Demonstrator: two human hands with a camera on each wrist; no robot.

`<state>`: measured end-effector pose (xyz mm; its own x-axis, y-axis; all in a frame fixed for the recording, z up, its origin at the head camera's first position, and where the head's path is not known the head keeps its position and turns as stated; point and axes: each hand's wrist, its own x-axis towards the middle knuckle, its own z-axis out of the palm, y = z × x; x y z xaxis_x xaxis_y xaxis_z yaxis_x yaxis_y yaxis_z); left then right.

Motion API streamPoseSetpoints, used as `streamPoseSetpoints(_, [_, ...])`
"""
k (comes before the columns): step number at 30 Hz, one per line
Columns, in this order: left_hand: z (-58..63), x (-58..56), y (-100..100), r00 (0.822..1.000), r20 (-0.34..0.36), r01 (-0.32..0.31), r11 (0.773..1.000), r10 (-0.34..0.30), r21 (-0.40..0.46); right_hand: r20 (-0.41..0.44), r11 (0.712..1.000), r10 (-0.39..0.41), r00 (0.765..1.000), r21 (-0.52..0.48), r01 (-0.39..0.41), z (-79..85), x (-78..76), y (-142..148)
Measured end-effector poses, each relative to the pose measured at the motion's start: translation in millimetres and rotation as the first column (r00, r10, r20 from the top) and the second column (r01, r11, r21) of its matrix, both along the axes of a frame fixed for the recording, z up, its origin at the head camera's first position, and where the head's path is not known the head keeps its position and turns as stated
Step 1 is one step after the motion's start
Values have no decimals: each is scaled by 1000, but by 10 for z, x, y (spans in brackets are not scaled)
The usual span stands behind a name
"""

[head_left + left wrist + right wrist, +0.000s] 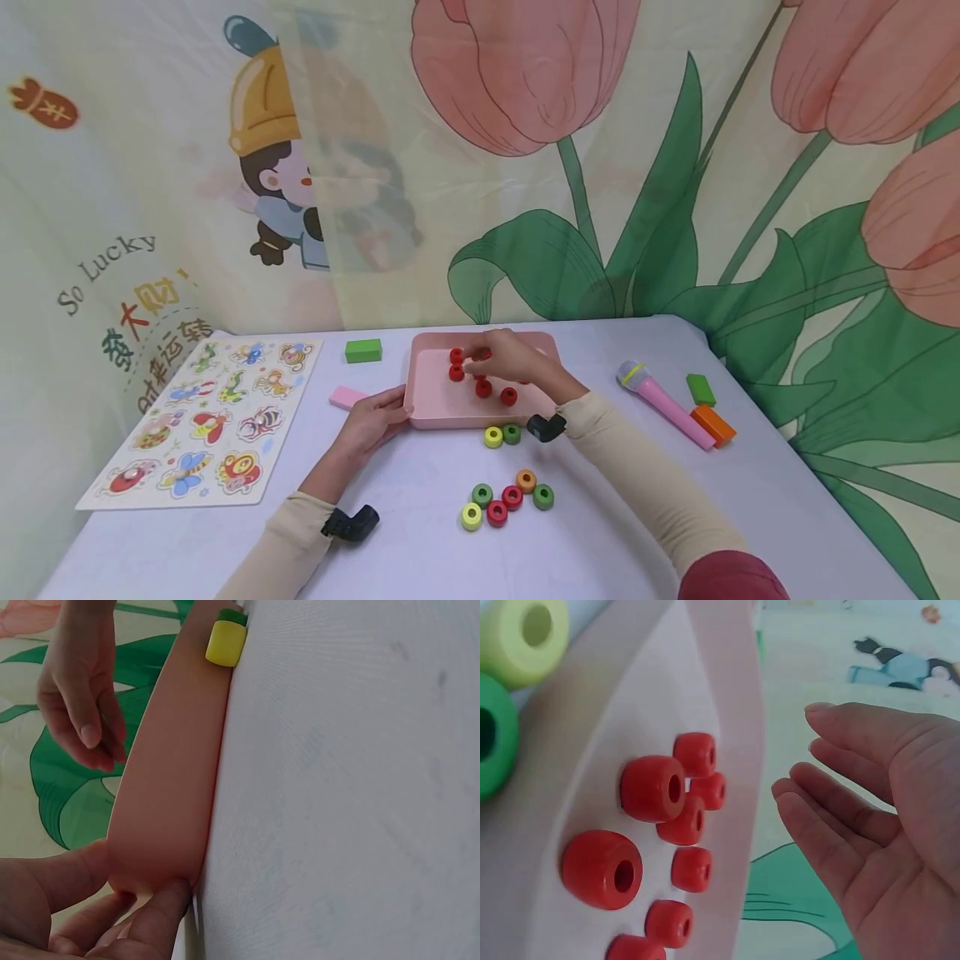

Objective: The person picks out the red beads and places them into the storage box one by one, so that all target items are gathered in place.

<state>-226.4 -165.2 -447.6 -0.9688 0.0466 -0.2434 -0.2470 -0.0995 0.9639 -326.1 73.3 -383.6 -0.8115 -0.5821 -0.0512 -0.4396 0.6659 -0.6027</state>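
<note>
A pink tray (pixel 431 400) lies on the white-covered table, with several red beads (pixel 483 390) inside it. My left hand (pixel 372 419) grips the tray's near left corner; in the left wrist view the thumb is at the rim and fingers are against the lower side. Above the tray hovers my right hand (pixel 508 360), its fingers loosely bent. The right wrist view shows nothing between the thumb and fingers of that hand (pixel 900 825), which is apart from the red beads (pixel 652 789). Part of the tray is hidden behind it in the head view.
A yellow bead (pixel 492 438) and a green bead (pixel 512 434) sit by the tray's front edge. Nearer, several mixed beads (pixel 497 513) lie together. Left are an insect puzzle board (pixel 202 425), a green block (pixel 363 351) and a pink block (pixel 347 397). Right, a toy microphone (pixel 667 406) lies beside an orange block (pixel 713 426).
</note>
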Motion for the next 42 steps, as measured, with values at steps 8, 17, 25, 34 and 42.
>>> streamPoseSetpoints(8, [7, 1, 8, 1000, 3, 0, 1000, 0, 3, -28, 992, 109, 994, -59, -110, -51, 398, 271])
streamPoseSetpoints(17, [10, 8, 17, 1000, -2, 2, 1000, -2, 2, 31, 973, 212, 977, -102, -208, -214, 912, 524])
streamPoseSetpoints(25, [0, -10, 15, 1000, -1, -6, 1000, 6, 16, 115, 957, 281, 953, -110, -269, -280, 1219, 633])
streamPoseSetpoints(34, [-5, -4, 1, 1000, -6, 5, 1000, -5, 9, 59, 923, 370, 927, 87, -374, -381, 1352, 622])
streamPoseSetpoints(42, [7, -3, 5, 1000, -8, 10, 1000, -10, 8, -49, 904, 397, 917, 192, -381, -369, 1394, 582])
